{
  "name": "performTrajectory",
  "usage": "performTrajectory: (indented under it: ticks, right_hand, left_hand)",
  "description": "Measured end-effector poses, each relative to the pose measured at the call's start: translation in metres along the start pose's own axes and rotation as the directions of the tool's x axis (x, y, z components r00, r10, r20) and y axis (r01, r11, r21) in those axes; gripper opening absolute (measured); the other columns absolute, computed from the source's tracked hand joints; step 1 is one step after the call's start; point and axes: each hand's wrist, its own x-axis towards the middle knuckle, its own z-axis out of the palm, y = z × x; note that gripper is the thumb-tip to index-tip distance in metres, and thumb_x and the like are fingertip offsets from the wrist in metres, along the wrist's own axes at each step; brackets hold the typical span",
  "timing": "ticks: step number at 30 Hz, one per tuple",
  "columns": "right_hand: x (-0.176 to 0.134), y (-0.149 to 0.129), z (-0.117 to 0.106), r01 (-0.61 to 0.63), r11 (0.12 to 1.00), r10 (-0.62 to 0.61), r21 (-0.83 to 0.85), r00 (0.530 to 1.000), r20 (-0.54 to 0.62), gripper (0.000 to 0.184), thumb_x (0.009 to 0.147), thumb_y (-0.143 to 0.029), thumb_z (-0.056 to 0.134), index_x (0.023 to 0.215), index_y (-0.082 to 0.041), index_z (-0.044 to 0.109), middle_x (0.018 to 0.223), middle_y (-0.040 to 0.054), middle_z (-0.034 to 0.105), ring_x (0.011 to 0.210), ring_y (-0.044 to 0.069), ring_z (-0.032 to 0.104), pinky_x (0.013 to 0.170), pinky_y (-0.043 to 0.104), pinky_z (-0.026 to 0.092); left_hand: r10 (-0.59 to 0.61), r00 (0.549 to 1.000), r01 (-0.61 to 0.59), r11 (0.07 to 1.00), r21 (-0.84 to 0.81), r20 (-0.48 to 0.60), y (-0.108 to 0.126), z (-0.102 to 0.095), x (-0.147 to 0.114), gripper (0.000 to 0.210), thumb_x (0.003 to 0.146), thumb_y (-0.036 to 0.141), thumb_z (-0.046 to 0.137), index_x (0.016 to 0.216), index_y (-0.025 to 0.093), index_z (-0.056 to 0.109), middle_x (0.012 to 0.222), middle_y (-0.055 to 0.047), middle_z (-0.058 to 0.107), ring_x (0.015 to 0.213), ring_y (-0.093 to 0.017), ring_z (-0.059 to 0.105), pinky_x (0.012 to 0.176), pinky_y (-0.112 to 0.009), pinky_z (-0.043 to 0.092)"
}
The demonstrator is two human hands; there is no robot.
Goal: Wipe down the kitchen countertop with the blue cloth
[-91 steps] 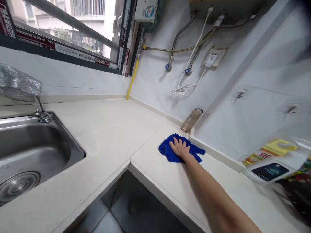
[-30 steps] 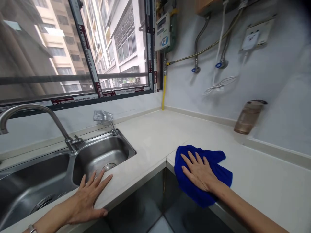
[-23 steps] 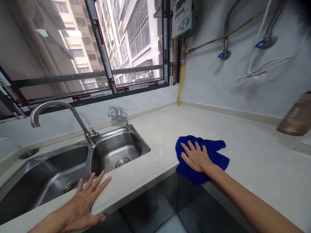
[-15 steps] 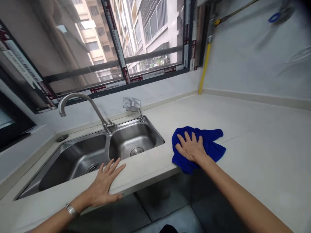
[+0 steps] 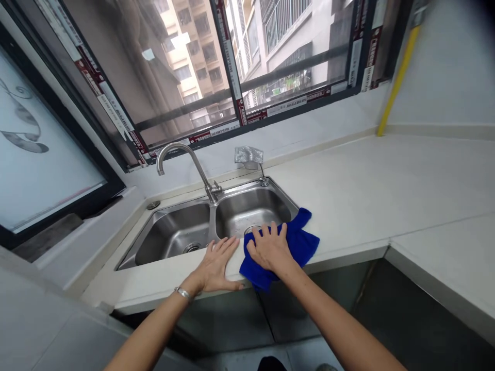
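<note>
A blue cloth (image 5: 303, 244) lies bunched on the pale countertop (image 5: 340, 196), over the front rim of the sink and close to the counter's edge. My right hand (image 5: 270, 248) presses down on it, fingers bent and gripping it against the surface. To the left, my left hand (image 5: 217, 265) rests open on the counter's front strip, fingers spread and thumb along the edge, holding nothing. Behind both hands is the double-bowl steel sink (image 5: 212, 226). The cloth and the right hand hide part of the right bowl's front rim and its drain.
A curved steel faucet (image 5: 199, 170) rises behind the sink. Beside it stands a small dispenser with a silvery wrapping (image 5: 248, 154). A yellow pipe (image 5: 398, 82) runs down the wall at the back right. Windows (image 5: 193, 67) line the back, and dark cabinet fronts (image 5: 228, 324) lie below the counter.
My right hand has slid the blue cloth left along the counter, from right of the sink to its front rim, near my left hand. The view has turned left.
</note>
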Motion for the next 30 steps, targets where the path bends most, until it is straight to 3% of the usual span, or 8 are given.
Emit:
performTrajectory:
  ticks: [6,10,13,17,20,23,26,30]
  right_hand:
    - [-0.009,-0.027,0.005,0.025,0.998,-0.023,0.062,0.999,-0.029,0.058,0.096,-0.043,0.031,0.145,-0.016,0.047,0.147,0.0183,0.042,0.139,0.044,0.025,0.111,0.067,0.005]
    - [-0.02,-0.017,0.005,0.104,0.994,-0.102,0.04,0.994,-0.037,0.059,0.097,-0.045,0.029,0.148,-0.02,0.044,0.152,0.0139,0.038,0.142,0.041,0.022,0.113,0.064,0.008]
    - [-0.028,0.004,0.009,0.148,0.989,-0.148,-0.002,0.988,-0.037,0.06,0.096,-0.048,0.029,0.149,-0.023,0.043,0.154,0.0101,0.036,0.143,0.036,0.026,0.115,0.059,0.013]
    - [-0.033,0.054,0.014,0.042,0.991,-0.055,-0.124,0.993,-0.106,0.072,0.093,-0.051,0.032,0.152,-0.011,0.034,0.156,0.0149,0.03,0.144,0.035,0.024,0.117,0.054,0.016]
    - [-0.039,0.1,0.018,-0.12,0.973,0.076,-0.199,0.974,-0.213,0.078,0.089,-0.058,0.036,0.148,-0.006,0.041,0.154,0.021,0.03,0.143,0.041,0.023,0.115,0.058,0.015]
    - [-0.05,0.131,0.021,-0.209,0.941,0.125,-0.265,0.946,-0.3,0.075,0.089,-0.058,0.034,0.141,-0.007,0.051,0.149,0.0221,0.039,0.139,0.045,0.026,0.113,0.061,0.016]
    - [-0.06,0.132,0.024,-0.203,0.93,0.094,-0.306,0.937,-0.336,0.07,0.092,-0.054,0.029,0.139,-0.008,0.052,0.145,0.0192,0.045,0.136,0.043,0.032,0.111,0.059,0.021]
    - [-0.065,0.088,0.032,-0.14,0.934,0.016,-0.327,0.936,-0.353,0.068,0.095,-0.051,0.026,0.138,-0.007,0.052,0.144,0.0189,0.046,0.134,0.043,0.035,0.108,0.058,0.027]
  left_hand:
    - [0.032,0.997,-0.039,0.994,-0.099,-0.069,-0.012,0.007,-0.003,0.12,0.063,0.06,0.079,0.157,0.023,0.012,0.161,-0.012,0.021,0.148,-0.036,0.015,0.121,-0.059,0.005]
    - [0.028,0.974,-0.116,0.916,-0.383,-0.226,-0.03,0.004,-0.009,0.08,0.091,0.063,0.042,0.156,0.025,0.014,0.158,-0.01,0.03,0.145,-0.026,0.029,0.122,-0.048,0.021]
    - [-0.143,0.972,0.069,0.933,-0.353,-0.189,-0.049,-0.001,-0.022,0.07,0.097,0.061,0.022,0.156,0.023,0.018,0.159,-0.008,0.028,0.147,-0.023,0.026,0.12,-0.042,0.026]
    - [-0.325,0.938,0.301,0.935,-0.184,-0.116,-0.092,-0.007,-0.06,0.069,0.096,0.061,0.029,0.15,0.019,0.038,0.16,-0.009,0.025,0.151,-0.028,0.005,0.124,-0.046,0.006]
    - [-0.476,0.873,0.472,0.88,-0.057,-0.106,-0.127,-0.009,-0.096,0.066,0.096,0.055,0.031,0.147,0.015,0.044,0.158,-0.014,0.029,0.15,-0.032,0.007,0.122,-0.05,0.0]
    - [-0.586,0.804,0.589,0.808,-0.004,-0.102,-0.152,-0.007,-0.121,0.065,0.097,0.053,0.022,0.147,0.017,0.042,0.154,-0.015,0.037,0.148,-0.035,0.016,0.119,-0.058,0.007]
    - [-0.612,0.783,0.615,0.788,-0.003,-0.113,-0.162,0.001,-0.128,0.066,0.097,0.057,0.015,0.148,0.024,0.041,0.154,-0.01,0.038,0.147,-0.034,0.022,0.117,-0.061,0.014]
    - [-0.599,0.789,0.603,0.798,-0.013,-0.14,-0.163,0.008,-0.124,0.066,0.097,0.061,0.015,0.146,0.028,0.042,0.155,-0.006,0.036,0.145,-0.032,0.025,0.117,-0.058,0.016]
